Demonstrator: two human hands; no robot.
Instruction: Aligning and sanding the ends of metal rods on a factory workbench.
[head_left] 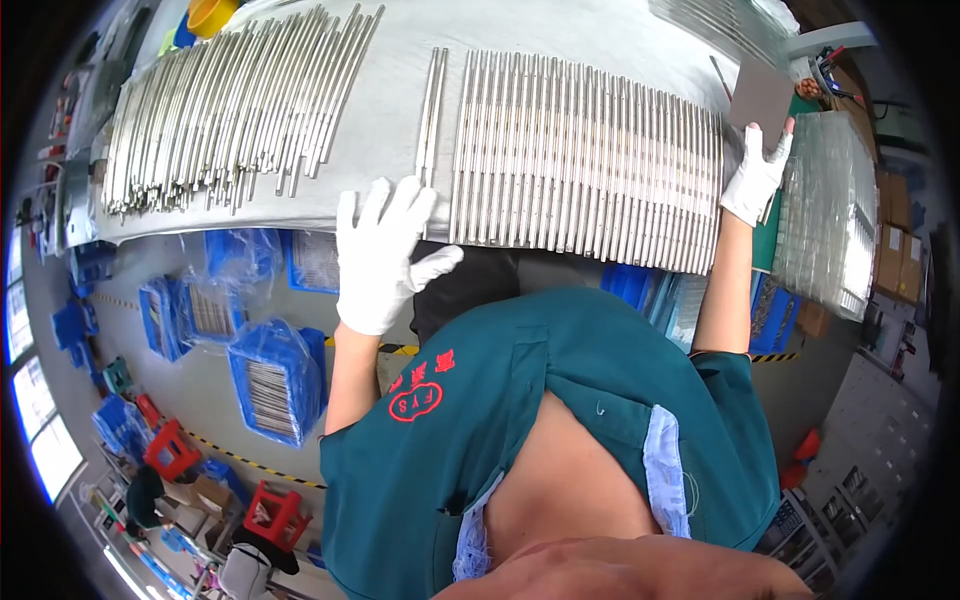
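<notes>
My left hand (383, 252), in a white glove, lies flat with fingers spread at the near edge of the grey table (400, 90), just below a pair of metal rods (431, 115) lying apart from the rest. To its right a long neat row of metal rods (590, 160) lies side by side. My right hand (757, 172), also gloved, rests at the right end of that row, fingers against a grey flat card (760, 95). A looser pile of metal rods (225, 105) covers the table's left part.
A block of clear plastic-wrapped packs (828, 215) stands at the right of the table. Blue crates lined with plastic and holding rods (270, 380) sit on the floor at left, with red stools (275, 512) further down. A yellow tub (212, 14) stands at the table's far left corner.
</notes>
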